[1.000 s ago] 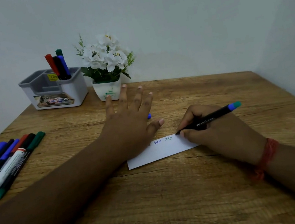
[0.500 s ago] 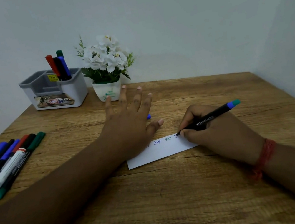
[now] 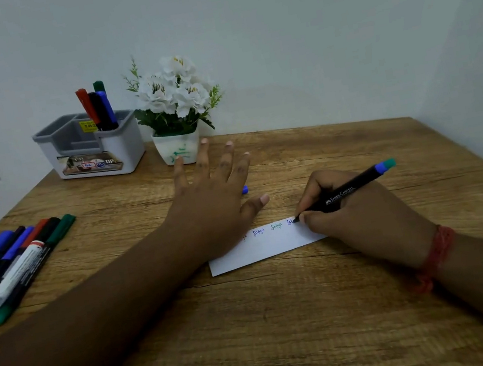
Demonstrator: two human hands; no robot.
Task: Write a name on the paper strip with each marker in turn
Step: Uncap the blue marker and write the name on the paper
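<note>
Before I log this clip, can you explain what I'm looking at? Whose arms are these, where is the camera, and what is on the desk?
No machine here: a person wears a camera on the head, looking down at their own hands. The left hand lies flat, pinning a white paper strip to the wooden table. The right hand holds a black marker with its tip on the strip, partway into another name beside those already written. A row of markers lies at the left edge. At the back stand a grey organiser holding more markers and a small flower pot.
</note>
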